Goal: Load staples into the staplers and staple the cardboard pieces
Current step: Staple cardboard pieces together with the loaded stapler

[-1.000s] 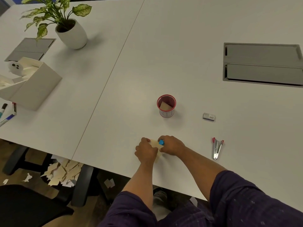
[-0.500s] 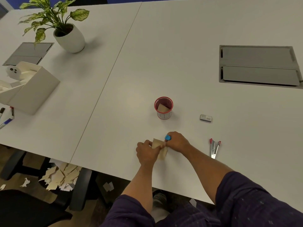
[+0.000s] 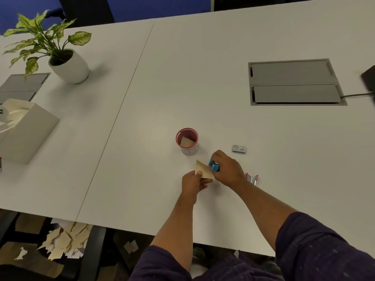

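My left hand pinches a tan cardboard piece by its lower left corner, lifted a little off the white table. My right hand is wrapped around a small blue stapler, whose jaws sit at the cardboard's right edge. A red stapler lies open on the table just right of my right wrist. A small grey staple box rests beyond it.
A red-rimmed cup holding a cardboard piece stands just past my hands. A grey cable hatch sits far right, a potted plant far left, a white box at the left edge. Cardboard scraps lie on the floor.
Both hands have lifted and shifted slightly right. The cardboard has come up from under my hands, and the blue stapler has moved onto its right edge.
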A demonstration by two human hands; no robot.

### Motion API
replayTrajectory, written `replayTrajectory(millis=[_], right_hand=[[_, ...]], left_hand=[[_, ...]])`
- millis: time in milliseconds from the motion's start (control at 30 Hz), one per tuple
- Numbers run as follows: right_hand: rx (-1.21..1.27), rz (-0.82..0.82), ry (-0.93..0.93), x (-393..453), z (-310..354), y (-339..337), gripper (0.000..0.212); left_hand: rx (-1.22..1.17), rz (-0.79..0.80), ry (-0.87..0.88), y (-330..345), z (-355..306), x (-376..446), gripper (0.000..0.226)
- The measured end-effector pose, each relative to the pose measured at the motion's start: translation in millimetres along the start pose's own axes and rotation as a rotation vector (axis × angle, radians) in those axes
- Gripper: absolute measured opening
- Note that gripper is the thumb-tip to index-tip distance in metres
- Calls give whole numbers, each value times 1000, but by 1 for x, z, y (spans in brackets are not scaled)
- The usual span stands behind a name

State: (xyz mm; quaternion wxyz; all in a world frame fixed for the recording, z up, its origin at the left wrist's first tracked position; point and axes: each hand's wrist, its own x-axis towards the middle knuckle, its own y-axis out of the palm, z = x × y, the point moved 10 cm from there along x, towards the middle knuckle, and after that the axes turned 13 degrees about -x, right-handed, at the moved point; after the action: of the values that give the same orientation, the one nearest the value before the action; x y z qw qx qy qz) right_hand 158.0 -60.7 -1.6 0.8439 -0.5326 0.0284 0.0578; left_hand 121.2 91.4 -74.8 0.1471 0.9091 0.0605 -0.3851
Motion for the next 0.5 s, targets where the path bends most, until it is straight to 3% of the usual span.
replayTrajectory(millis=[67, 167, 333, 500], right_hand=[[-32, 68, -99, -7, 5, 5, 39], [-16, 88, -90, -13, -3, 7, 56], [-6, 103, -55, -21, -15, 4, 59], [12, 122, -63, -26, -18, -1, 58]], left_hand=[[-70, 8, -35, 12, 1, -1, 20], [-128, 2, -70, 23, 3, -2, 21], [-190, 10, -100, 29, 13, -2, 33], [-150, 98, -132, 39, 16, -4, 62]])
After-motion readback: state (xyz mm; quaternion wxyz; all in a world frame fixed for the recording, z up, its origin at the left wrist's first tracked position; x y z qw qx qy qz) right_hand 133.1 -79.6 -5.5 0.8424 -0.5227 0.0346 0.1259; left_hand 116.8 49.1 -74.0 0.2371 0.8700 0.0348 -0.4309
